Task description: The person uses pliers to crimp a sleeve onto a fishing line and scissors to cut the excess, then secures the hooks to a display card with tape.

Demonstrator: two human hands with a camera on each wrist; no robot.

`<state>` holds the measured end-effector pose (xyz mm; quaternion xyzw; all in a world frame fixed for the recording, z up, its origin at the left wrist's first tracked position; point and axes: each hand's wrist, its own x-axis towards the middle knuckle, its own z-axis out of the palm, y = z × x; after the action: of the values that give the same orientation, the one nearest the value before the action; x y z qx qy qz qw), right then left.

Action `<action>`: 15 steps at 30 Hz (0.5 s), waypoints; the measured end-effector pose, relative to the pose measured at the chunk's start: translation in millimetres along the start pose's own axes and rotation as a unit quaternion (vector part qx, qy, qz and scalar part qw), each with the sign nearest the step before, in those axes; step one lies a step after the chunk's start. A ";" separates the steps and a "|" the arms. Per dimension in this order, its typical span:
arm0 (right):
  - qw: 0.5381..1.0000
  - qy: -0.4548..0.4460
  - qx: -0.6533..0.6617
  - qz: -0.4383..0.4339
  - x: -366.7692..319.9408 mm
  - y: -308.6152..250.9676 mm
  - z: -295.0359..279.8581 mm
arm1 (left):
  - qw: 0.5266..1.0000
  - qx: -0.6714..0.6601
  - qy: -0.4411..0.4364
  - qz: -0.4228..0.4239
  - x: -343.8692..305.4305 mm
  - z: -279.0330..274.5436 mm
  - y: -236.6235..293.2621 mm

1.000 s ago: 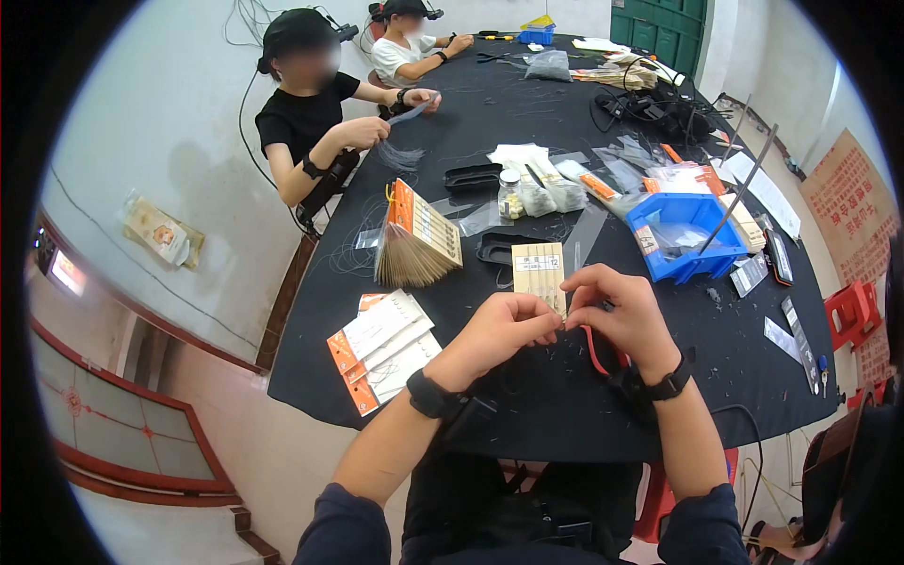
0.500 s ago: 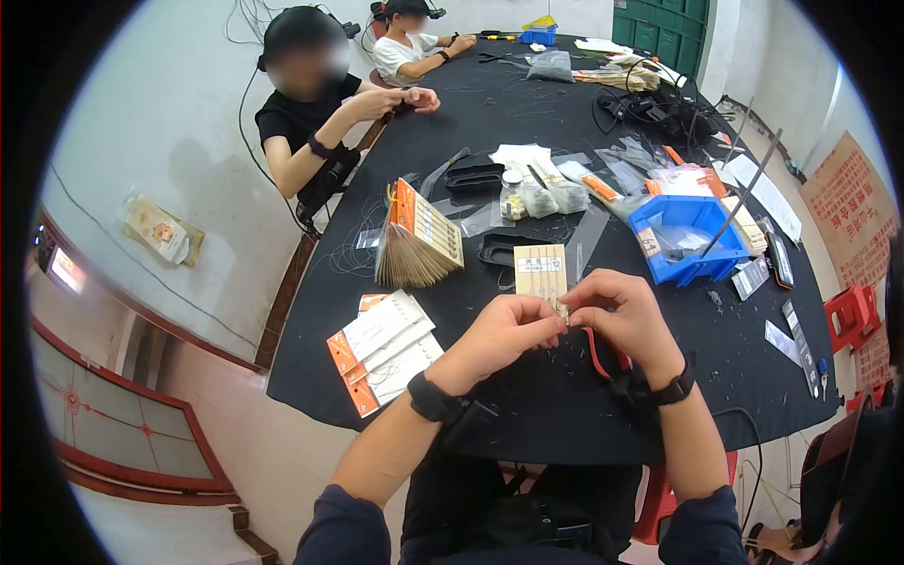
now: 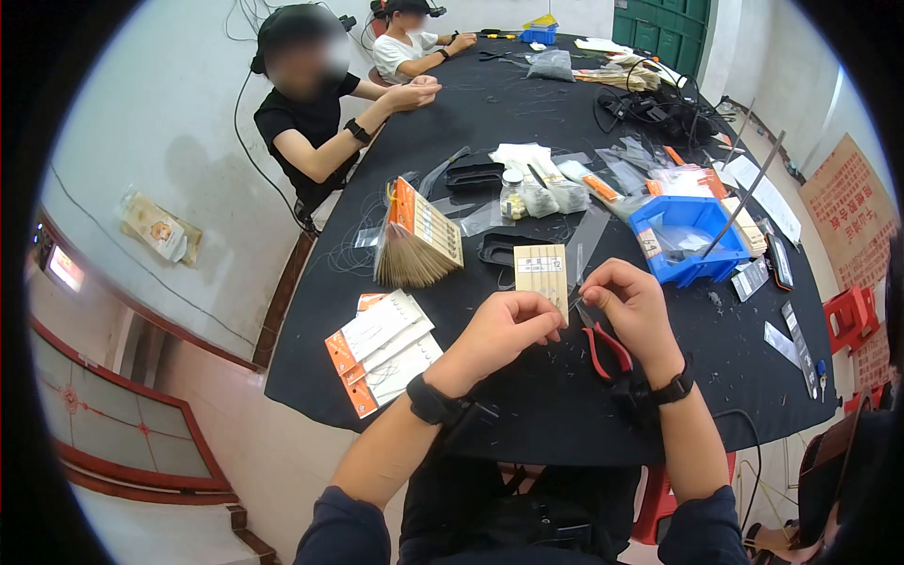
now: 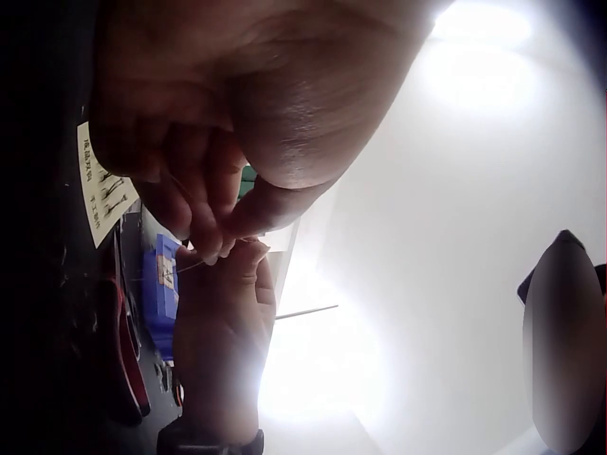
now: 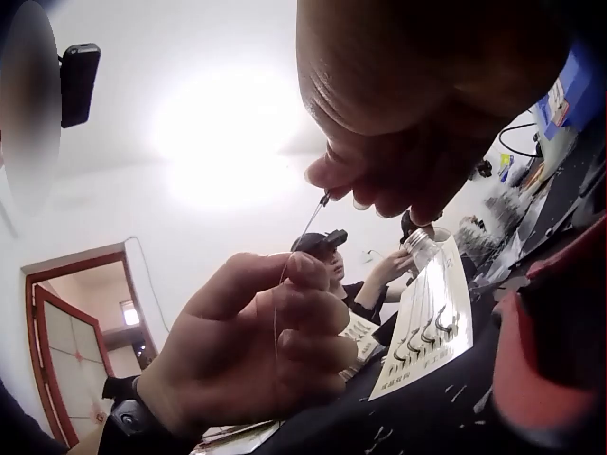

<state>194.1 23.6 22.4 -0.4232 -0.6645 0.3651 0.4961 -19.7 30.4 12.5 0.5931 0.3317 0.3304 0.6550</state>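
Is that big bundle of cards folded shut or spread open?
Spread open: the card bundle has its edges fanned apart, like an open book.

A small workshop: people sit handcrafting along a long cluttered table (image 3: pixel 490 386).

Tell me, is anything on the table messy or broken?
A bit messy: a grey clump of scraps lies loose on the black tablecloth in front of the blue bin, with tiny bits nearby. A thin rod also slants up oddly from that bin. I can't see anything broken.
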 end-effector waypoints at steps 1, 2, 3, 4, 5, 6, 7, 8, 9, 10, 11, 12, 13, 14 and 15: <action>1.000 0.007 0.007 -0.003 0.2 0.4 -0.7 | 1.000 0.001 0.000 0.001 0.2 -0.5 -0.6; 1.000 0.009 0.011 -0.008 0.5 1.5 -1.3 | 1.000 0.003 0.001 0.001 0.3 -0.6 -0.8; 1.000 0.012 0.015 -0.012 0.9 3.1 -1.8 | 1.000 0.001 0.005 0.006 0.1 0.1 -0.1; 1.000 0.014 0.020 -0.017 1.2 3.9 -2.5 | 1.000 0.000 0.010 0.011 -0.4 1.2 1.1; 1.000 0.015 0.021 -0.013 1.3 3.8 -3.3 | 1.000 -0.002 0.015 0.016 -0.7 1.9 1.7; 1.000 0.017 0.022 -0.008 1.3 3.5 -4.4 | 1.000 -0.007 0.018 0.016 -0.6 1.4 1.7; 1.000 0.018 0.023 -0.004 1.3 3.4 -5.3 | 1.000 -0.013 0.022 0.015 -0.7 -0.1 1.7; 0.999 0.022 0.023 -0.005 1.6 3.9 -6.2 | 0.999 -0.018 0.025 0.015 -0.7 -1.6 1.6; 0.999 0.025 0.023 -0.006 2.0 4.7 -7.0 | 0.999 -0.029 0.024 0.010 -0.1 -4.0 0.2; 0.999 0.029 0.023 -0.007 2.0 5.1 -7.7 | 0.999 -0.039 0.022 0.005 0.8 -7.0 -1.9; 0.999 0.031 0.031 -0.006 1.8 4.5 -8.4 | 0.999 -0.050 0.021 0.000 1.1 -8.8 -2.9; 0.999 0.032 0.040 -0.005 1.6 3.6 -9.0 | 0.999 -0.029 0.022 0.003 0.8 -9.4 -2.4; 0.998 0.033 0.048 -0.004 1.7 3.0 -9.1 | 1.000 -0.008 0.023 0.007 0.2 -9.8 -1.8; 0.999 0.028 0.043 -0.014 1.7 3.0 -8.9 | 1.000 0.013 0.024 0.010 -0.1 -9.9 -1.1; 0.999 0.023 0.037 -0.023 1.5 3.1 -8.4 | 0.998 0.003 0.046 0.031 0.1 -6.9 -1.2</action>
<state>202.7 26.7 22.1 -0.3972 -0.6487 0.3681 0.5347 -25.3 34.3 10.8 0.5891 0.3438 0.3766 0.6268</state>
